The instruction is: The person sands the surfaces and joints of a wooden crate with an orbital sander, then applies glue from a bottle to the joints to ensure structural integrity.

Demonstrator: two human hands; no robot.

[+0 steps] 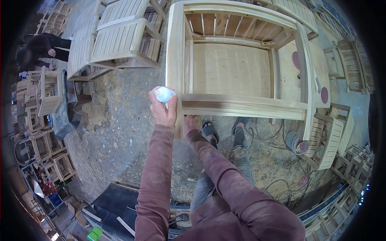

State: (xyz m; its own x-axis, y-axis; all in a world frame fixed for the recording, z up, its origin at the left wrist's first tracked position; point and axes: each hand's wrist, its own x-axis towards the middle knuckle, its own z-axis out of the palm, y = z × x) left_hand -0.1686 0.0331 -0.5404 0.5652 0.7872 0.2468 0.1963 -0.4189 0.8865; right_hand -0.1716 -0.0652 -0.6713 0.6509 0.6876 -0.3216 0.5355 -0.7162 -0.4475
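My left hand [162,114] is closed around a small white squeeze bottle [164,94], its nozzle pointing left. It is held against the outer side of a pale wooden chair frame [245,105] with a slatted part and a flat panel [231,66]. Just below the front rail, my right hand [190,123] is beside the frame's left corner post [179,120]. The rail and post partly hide its fingers. A yellowish patch shows at those fingers, too small to name.
Slatted wooden chairs [116,40] stand at the upper left. A worktop [321,68] with dark red discs lies beyond the frame. Cables [277,136] and a sander [297,144] are at the right. Another person [40,48] bends at the far left.
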